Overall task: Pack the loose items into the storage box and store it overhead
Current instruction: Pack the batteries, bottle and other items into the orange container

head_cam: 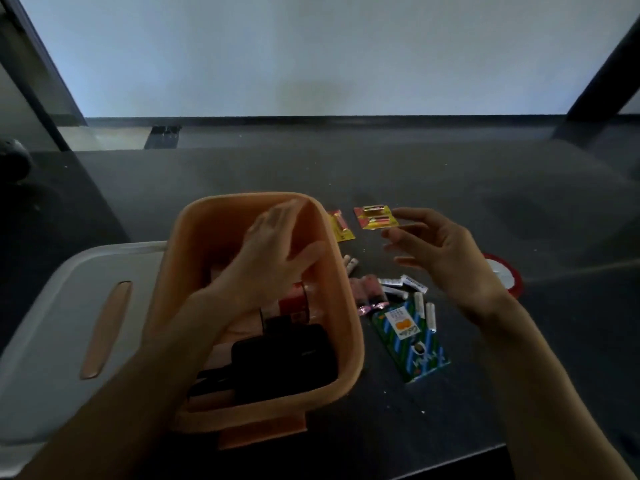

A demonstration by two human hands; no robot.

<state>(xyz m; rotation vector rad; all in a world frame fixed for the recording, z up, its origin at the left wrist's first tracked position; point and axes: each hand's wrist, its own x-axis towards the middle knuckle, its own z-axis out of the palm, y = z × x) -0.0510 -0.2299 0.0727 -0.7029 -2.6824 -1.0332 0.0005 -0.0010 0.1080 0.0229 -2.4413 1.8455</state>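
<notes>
Head view, dim light, motion blur on both hands.

Hard to make out: contents of the orange storage box [349,306], which stood on the dark table [485,185] in front of the person. A black object [287,355] and a red one [294,303] lay inside, the rest lost in shadow and under the left forearm. The grey lid [52,323], with its orange handle, lay just left of the box and was cut off by the frame's left and lower edges. A red-rimmed round item [504,275] was half hidden behind the right wrist; its nature could not be told.

Loose items, on the table right of the box:
- two yellow battery blister packs [377,216], the nearer one partly behind the box rim;
- white loose batteries [424,306], scattered;
- a small pink item [363,289], blurred;
- a green-and-blue striped packet [412,341], flat.

Hands: the left hand [273,251] hung over the open box, palm down, fingers spread, grasping nothing. The right hand [446,251] hovered above the loose items, fingers loosely extended towards the blister packs, apparently empty and touching none of them.
</notes>
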